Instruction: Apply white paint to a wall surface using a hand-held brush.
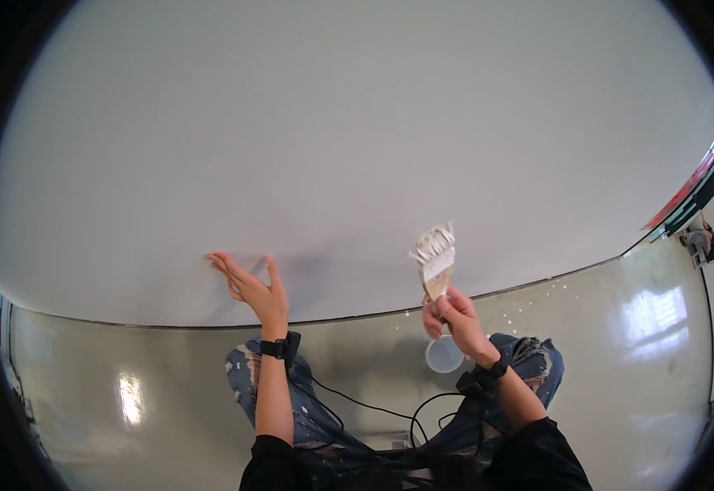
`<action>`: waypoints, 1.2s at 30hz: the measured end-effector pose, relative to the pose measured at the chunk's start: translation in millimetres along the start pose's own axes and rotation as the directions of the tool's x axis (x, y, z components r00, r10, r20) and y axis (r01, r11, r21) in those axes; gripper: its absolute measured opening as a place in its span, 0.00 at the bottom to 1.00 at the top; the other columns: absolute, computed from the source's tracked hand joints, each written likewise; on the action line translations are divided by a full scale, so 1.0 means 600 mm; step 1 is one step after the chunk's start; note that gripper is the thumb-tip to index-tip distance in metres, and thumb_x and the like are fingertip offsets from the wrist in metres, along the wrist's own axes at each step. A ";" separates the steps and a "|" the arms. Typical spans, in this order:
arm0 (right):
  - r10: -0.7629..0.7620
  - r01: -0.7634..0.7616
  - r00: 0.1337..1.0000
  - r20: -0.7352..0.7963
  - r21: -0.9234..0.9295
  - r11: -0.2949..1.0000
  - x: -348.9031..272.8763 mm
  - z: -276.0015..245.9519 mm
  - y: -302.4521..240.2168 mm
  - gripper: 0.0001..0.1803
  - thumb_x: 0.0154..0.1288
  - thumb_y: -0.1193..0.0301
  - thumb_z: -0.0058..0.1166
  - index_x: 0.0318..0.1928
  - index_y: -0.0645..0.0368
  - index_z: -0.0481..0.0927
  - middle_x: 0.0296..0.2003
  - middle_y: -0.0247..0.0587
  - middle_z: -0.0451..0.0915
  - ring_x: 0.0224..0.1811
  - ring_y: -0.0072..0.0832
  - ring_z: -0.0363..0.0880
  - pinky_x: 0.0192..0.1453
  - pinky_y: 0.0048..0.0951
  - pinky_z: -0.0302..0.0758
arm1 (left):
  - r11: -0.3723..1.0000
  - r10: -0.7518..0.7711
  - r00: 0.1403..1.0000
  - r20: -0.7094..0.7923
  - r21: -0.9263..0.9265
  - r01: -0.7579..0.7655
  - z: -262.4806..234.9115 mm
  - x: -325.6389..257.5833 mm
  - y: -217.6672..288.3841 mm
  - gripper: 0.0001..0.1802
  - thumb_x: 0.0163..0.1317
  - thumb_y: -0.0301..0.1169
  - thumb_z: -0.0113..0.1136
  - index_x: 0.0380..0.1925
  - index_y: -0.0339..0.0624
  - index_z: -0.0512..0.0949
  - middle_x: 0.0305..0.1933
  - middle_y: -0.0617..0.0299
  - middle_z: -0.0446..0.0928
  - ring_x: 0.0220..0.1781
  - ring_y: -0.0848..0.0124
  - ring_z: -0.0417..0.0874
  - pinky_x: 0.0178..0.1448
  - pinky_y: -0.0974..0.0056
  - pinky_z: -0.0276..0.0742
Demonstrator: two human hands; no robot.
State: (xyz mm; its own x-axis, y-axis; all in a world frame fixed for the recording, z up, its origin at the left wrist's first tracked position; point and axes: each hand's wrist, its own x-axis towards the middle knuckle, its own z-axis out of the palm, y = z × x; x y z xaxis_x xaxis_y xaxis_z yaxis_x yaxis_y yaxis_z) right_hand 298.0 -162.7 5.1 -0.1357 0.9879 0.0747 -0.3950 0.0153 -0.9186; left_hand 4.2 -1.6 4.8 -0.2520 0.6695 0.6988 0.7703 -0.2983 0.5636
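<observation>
My right hand point(455, 315) grips the wooden handle of a flat paintbrush point(436, 262). Its bristles point up and away from me, coated in white paint, and stand in front of the pale wall point(357, 147). Whether the bristles touch the wall I cannot tell. Over on the left, my left hand point(255, 286) is raised near the wall's lower part, fingers spread and holding nothing. A small translucent plastic tub point(444, 354) sits on the floor just below my right hand, partly hidden by that hand and wrist.
White paint drips point(529, 307) dot the glossy floor point(177, 376) along the wall's base. Black cables point(373, 403) run between my bent knees from the bands on my wrists. Far right, another person point(709, 237) sits near a red and black strip.
</observation>
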 end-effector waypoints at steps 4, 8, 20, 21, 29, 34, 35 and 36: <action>-0.176 0.170 0.964 -0.199 -0.047 0.984 0.007 -0.013 -0.018 0.15 0.78 0.60 0.38 0.48 0.57 0.71 0.20 0.27 0.62 0.19 0.15 0.61 0.22 0.19 0.60 | 1.000 0.013 1.000 0.006 -0.018 -0.013 -0.003 -0.002 0.010 0.48 0.67 0.48 0.52 0.74 0.39 0.37 0.79 0.48 0.31 0.80 0.51 0.32 0.74 0.41 0.32; -0.078 0.121 0.910 -0.406 0.081 0.989 0.027 -0.046 0.013 0.16 0.77 0.58 0.40 0.46 0.58 0.72 0.20 0.24 0.60 0.18 0.12 0.56 0.20 0.16 0.54 | 1.000 0.003 1.000 -0.006 -0.005 -0.003 0.002 -0.002 -0.006 0.48 0.67 0.48 0.53 0.74 0.40 0.37 0.79 0.48 0.31 0.80 0.50 0.32 0.74 0.43 0.33; 0.514 -0.386 0.802 -0.304 0.394 0.834 0.019 -0.113 0.220 0.16 0.76 0.57 0.41 0.42 0.57 0.67 0.20 0.25 0.56 0.17 0.14 0.50 0.20 0.18 0.51 | 0.999 -0.046 0.999 0.001 -0.021 0.046 0.025 -0.003 -0.026 0.48 0.67 0.50 0.52 0.73 0.38 0.37 0.79 0.46 0.31 0.80 0.48 0.32 0.75 0.42 0.33; 0.614 -0.455 0.759 -0.216 0.498 0.738 0.015 -0.117 0.247 0.15 0.77 0.58 0.40 0.43 0.58 0.66 0.21 0.25 0.56 0.18 0.15 0.50 0.20 0.18 0.51 | 0.999 -0.046 0.999 0.003 -0.018 0.046 0.024 -0.003 -0.028 0.48 0.67 0.50 0.52 0.73 0.38 0.37 0.79 0.46 0.31 0.80 0.48 0.32 0.75 0.42 0.33; 0.709 -0.649 0.703 -0.052 0.362 0.669 -0.012 -0.039 0.232 0.16 0.74 0.56 0.44 0.40 0.56 0.67 0.18 0.22 0.55 0.16 0.13 0.51 0.17 0.18 0.47 | 0.999 -0.052 0.998 0.022 0.012 0.052 0.024 -0.007 -0.059 0.48 0.67 0.49 0.53 0.73 0.38 0.37 0.79 0.46 0.31 0.80 0.49 0.32 0.75 0.42 0.33; 0.236 -0.237 0.871 -0.431 0.053 0.970 -0.004 -0.026 0.115 0.16 0.73 0.56 0.46 0.33 0.55 0.70 0.18 0.22 0.59 0.15 0.11 0.52 0.17 0.18 0.46 | 0.997 -0.071 0.996 0.051 0.012 0.071 0.026 -0.006 -0.050 0.48 0.67 0.48 0.53 0.74 0.38 0.37 0.79 0.46 0.31 0.80 0.49 0.32 0.74 0.41 0.33; 0.107 -0.103 0.901 -0.421 0.032 0.994 -0.004 -0.044 0.101 0.16 0.73 0.56 0.45 0.33 0.55 0.70 0.18 0.22 0.60 0.15 0.10 0.52 0.17 0.17 0.46 | 0.997 -0.073 0.995 0.064 0.008 0.073 0.025 -0.005 -0.046 0.48 0.67 0.48 0.53 0.74 0.38 0.37 0.79 0.46 0.31 0.80 0.49 0.32 0.74 0.41 0.33; 0.029 -0.020 0.907 -0.419 0.026 0.999 0.000 -0.061 0.087 0.16 0.74 0.56 0.45 0.34 0.55 0.70 0.18 0.22 0.59 0.15 0.10 0.51 0.17 0.17 0.45 | 0.997 -0.076 0.995 0.063 0.007 0.076 0.024 -0.005 -0.042 0.48 0.67 0.48 0.53 0.74 0.38 0.37 0.79 0.46 0.31 0.80 0.49 0.32 0.74 0.41 0.33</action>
State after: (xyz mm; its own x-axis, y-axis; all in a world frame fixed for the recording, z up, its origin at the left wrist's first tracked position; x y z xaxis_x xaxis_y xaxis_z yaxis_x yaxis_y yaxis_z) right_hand 310.8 -156.2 -56.9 0.2464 0.9615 -0.1214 -0.4160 -0.0082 -0.9093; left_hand -6.1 13.7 -17.7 -0.2726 0.7315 0.6249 0.7531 -0.2419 0.6118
